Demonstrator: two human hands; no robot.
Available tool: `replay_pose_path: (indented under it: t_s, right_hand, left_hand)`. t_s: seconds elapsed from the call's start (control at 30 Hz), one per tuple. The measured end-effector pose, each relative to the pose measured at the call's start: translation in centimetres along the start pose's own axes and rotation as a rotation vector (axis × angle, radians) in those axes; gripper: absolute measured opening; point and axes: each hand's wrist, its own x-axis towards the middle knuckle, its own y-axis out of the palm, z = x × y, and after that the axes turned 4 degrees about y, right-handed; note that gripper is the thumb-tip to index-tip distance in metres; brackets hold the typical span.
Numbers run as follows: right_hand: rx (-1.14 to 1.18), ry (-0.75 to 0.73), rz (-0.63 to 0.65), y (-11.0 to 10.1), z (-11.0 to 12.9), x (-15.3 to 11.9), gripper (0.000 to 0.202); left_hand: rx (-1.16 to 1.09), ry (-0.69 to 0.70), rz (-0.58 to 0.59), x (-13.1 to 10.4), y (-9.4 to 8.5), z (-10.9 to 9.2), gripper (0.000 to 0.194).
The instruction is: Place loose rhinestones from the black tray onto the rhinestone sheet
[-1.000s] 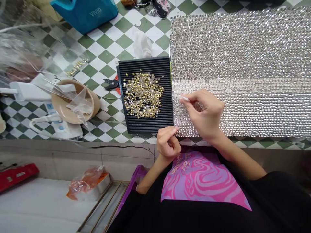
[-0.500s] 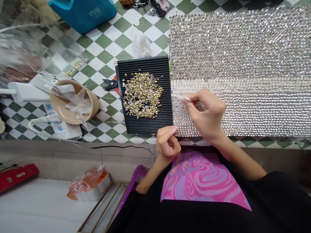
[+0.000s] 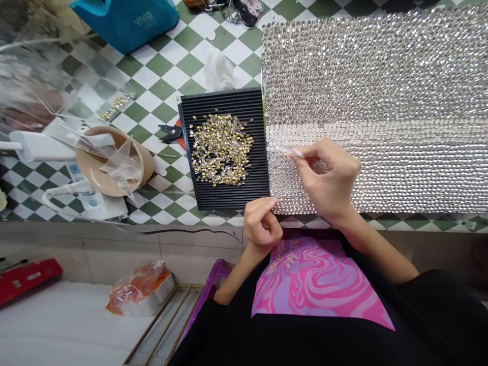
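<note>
A wide sheet of rhinestones (image 3: 381, 71) in tight rows covers the right side of the table. Over its left part, my right hand (image 3: 330, 175) is closed, thumb and forefinger pinched together just above the rows; what sits between the tips is too small to make out. My left hand (image 3: 262, 221) is curled at the table edge, its fingertips by the lower left corner of the sheet; anything in them is hidden. Left of the sheet lies a black ridged tray (image 3: 229, 201), with loose gold-backed rhinestones (image 3: 221, 147) heaped on it.
Black-bladed snips (image 3: 170, 133) poke out from the tray's left side. A crumpled white tissue (image 3: 218, 70) lies behind it. Further left stands a beige bowl (image 3: 147, 165) with clear plastic scraps, and a teal bag (image 3: 125, 25) is at the back.
My right hand has shifted slightly right along the sheet, still pinched. My left hand stays at the corner. The whole view has moved a little.
</note>
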Motion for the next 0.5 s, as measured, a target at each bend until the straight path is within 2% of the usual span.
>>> replay_pose_path:
  t_s: [0.17,0.5]
  right_hand:
    - [0.002,-0.033,-0.031,-0.20,-0.15,-0.01,0.020]
    - [-0.027,-0.044,-0.054,-0.46,-0.36,-0.12,0.020]
  left_hand:
    - [0.017,0.023,0.007,0.03,0.11,-0.07,0.031]
    - [0.042,0.060,0.047,0.12,-0.21,-0.11,0.029]
